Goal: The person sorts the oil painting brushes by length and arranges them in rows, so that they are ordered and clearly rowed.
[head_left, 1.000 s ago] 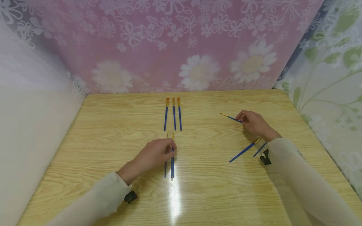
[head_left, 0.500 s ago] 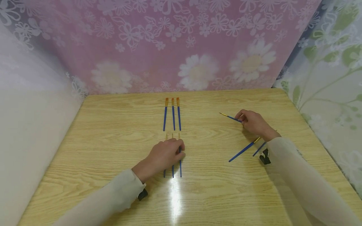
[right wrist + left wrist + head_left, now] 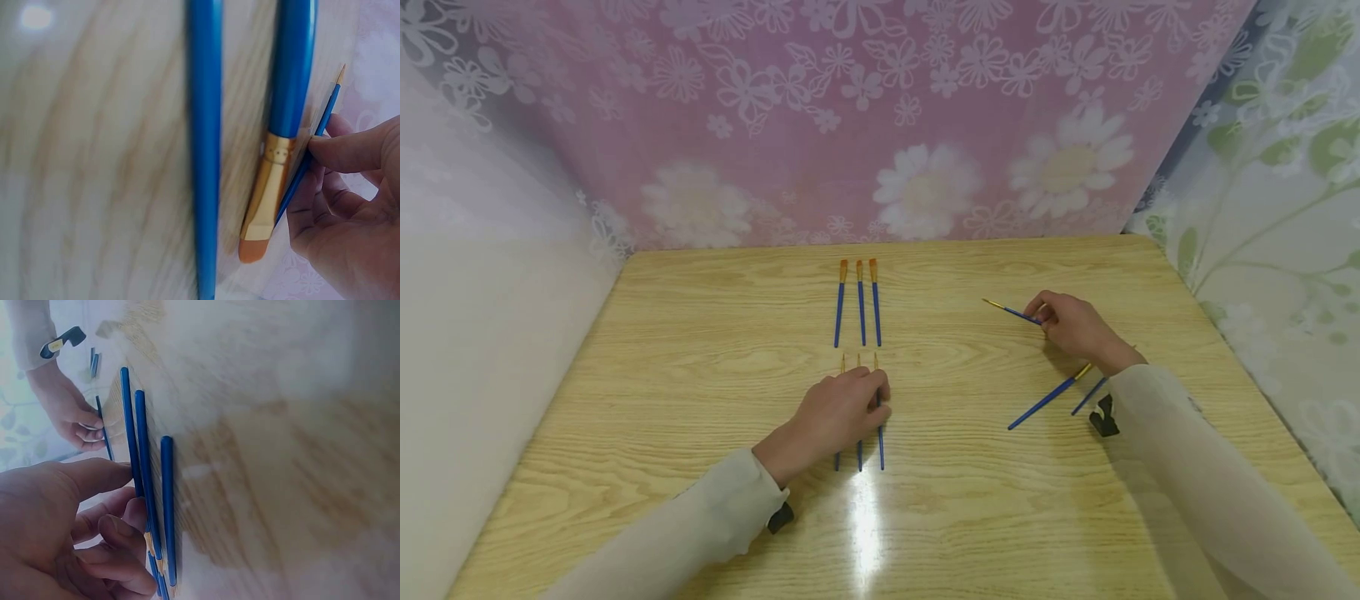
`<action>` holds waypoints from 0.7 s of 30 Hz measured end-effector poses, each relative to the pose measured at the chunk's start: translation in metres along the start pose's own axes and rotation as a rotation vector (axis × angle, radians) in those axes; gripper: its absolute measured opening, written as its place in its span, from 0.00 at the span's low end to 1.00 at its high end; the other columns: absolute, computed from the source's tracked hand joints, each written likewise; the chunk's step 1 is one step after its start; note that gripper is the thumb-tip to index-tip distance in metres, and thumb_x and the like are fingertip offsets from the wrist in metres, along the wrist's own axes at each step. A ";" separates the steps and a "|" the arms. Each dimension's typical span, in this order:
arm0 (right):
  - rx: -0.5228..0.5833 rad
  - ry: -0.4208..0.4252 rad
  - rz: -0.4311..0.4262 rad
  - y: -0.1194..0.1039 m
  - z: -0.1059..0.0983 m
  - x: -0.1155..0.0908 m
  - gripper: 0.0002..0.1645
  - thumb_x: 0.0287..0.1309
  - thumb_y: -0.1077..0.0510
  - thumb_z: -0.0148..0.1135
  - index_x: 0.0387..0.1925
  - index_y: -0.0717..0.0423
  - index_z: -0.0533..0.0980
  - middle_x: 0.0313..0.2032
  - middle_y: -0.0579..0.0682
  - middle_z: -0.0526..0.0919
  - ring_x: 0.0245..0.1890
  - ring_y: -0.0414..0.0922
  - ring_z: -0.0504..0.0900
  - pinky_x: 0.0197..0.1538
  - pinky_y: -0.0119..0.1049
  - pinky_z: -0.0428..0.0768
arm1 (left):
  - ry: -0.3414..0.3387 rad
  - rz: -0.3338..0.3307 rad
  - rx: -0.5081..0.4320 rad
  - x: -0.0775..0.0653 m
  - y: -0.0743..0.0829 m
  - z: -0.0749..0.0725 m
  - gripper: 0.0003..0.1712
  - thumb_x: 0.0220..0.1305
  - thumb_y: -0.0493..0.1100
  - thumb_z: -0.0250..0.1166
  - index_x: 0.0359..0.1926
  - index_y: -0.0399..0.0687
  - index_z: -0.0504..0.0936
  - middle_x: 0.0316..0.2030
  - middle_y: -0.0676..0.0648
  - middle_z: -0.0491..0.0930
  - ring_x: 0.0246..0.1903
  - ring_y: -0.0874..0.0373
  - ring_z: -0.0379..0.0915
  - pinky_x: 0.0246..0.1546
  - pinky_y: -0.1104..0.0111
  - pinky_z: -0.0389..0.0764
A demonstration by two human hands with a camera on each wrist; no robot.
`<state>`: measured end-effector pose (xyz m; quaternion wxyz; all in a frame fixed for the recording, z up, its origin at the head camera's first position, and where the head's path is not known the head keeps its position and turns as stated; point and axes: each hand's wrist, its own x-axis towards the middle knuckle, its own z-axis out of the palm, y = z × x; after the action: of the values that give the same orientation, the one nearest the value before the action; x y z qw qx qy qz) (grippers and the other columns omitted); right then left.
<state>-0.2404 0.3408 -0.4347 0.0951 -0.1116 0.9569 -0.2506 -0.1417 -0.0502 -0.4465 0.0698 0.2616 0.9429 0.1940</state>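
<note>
My left hand pinches a thin blue-handled paintbrush, the right one of three that lie side by side, bristles away from me. In the left wrist view, thumb and fingers meet around this brush's handle; the two neighbouring paintbrushes lie beside it. Over at the right, my right hand holds a fine pointed paintbrush between thumb and fingers, its tip toward the left. Below that wrist lie a thicker flat paintbrush and a thin blue handle, both on the tabletop.
Farther back on the wooden table, three paintbrushes with orange flat bristles form another row. A pink flowered backdrop rises behind the table, with a pale wall at left and a leaf-patterned one at right.
My left hand has shifted right with its paintbrush, which now lies apart from the middle one, so the front row is spaced out. The right hand stays where it was, still holding its brush.
</note>
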 end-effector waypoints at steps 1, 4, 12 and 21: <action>0.001 -0.001 0.002 0.000 0.000 0.000 0.18 0.74 0.76 0.50 0.59 0.67 0.77 0.53 0.71 0.82 0.53 0.66 0.82 0.56 0.62 0.80 | 0.007 0.004 0.002 0.000 0.000 0.000 0.04 0.76 0.43 0.65 0.47 0.52 0.85 0.37 0.54 0.82 0.32 0.62 0.76 0.33 0.65 0.78; 0.004 0.000 0.008 0.001 0.001 0.000 0.18 0.74 0.75 0.50 0.59 0.67 0.77 0.53 0.71 0.82 0.54 0.66 0.82 0.56 0.63 0.80 | 0.024 0.019 0.008 -0.001 0.000 0.000 0.03 0.75 0.42 0.65 0.45 0.51 0.85 0.36 0.54 0.81 0.30 0.62 0.75 0.31 0.66 0.77; 0.011 -0.012 0.024 0.002 0.001 0.001 0.19 0.75 0.75 0.48 0.60 0.66 0.76 0.54 0.70 0.81 0.55 0.66 0.81 0.58 0.63 0.80 | 0.033 0.025 0.000 -0.002 0.000 -0.002 0.03 0.75 0.41 0.65 0.44 0.51 0.85 0.37 0.53 0.82 0.31 0.61 0.75 0.30 0.66 0.77; 0.006 -0.008 0.024 0.002 0.002 0.002 0.19 0.75 0.75 0.49 0.61 0.66 0.76 0.54 0.70 0.81 0.55 0.66 0.81 0.58 0.63 0.79 | -0.007 -0.070 -0.058 -0.004 -0.012 -0.012 0.06 0.79 0.49 0.64 0.47 0.54 0.85 0.39 0.55 0.83 0.32 0.63 0.76 0.31 0.67 0.78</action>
<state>-0.2423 0.3410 -0.4381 0.1024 -0.1011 0.9570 -0.2517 -0.1463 -0.0659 -0.4400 0.0872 0.2270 0.9452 0.2179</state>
